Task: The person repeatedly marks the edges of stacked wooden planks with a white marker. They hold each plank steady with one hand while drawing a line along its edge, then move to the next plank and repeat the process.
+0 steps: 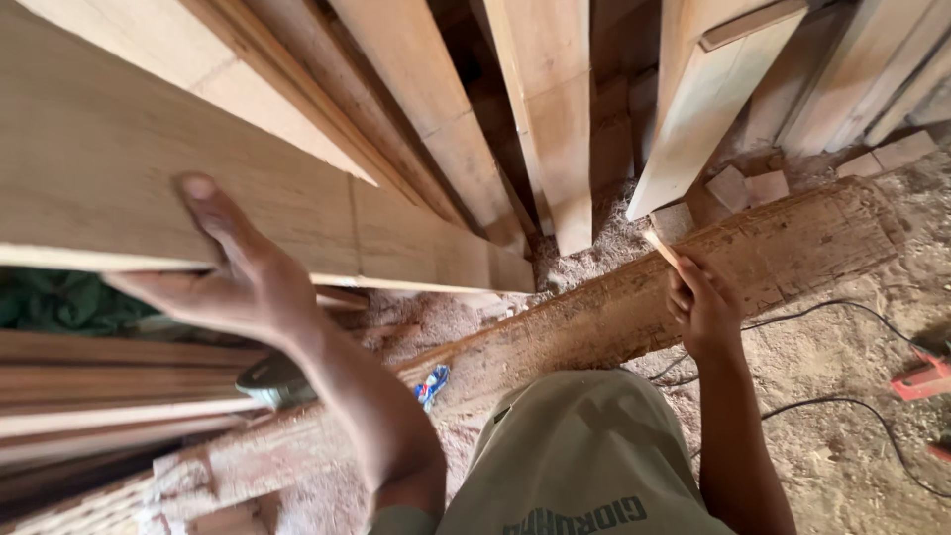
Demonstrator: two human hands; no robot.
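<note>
Well, from the head camera, the person's left hand (233,272) grips the near edge of a long flat plank (149,168), thumb laid up on its broad face and fingers tucked beneath the lower edge. That plank runs from the upper left down toward the middle, its far end stopping just above the sawdust floor (852,396). It lies across a stack of darker boards (109,386) at the lower left, with green cloth (59,302) showing in the gap under it.

The right hand (703,307) is closed around a thin pale stick (662,246), pencil-like, which pokes up and to the left out of the fist. This hand hovers over a rough old beam (634,307) that lies slantwise on the floor from lower left to upper right, well apart from the plank's end.

Behind, several pale boards (555,119) lean upright. Small wood offcuts (748,186) sit near the beam's far end. A black cable (842,401) snakes over the sawdust toward a red tool (926,376) at the right edge. A blue scrap (432,384) lies beside the beam.
</note>
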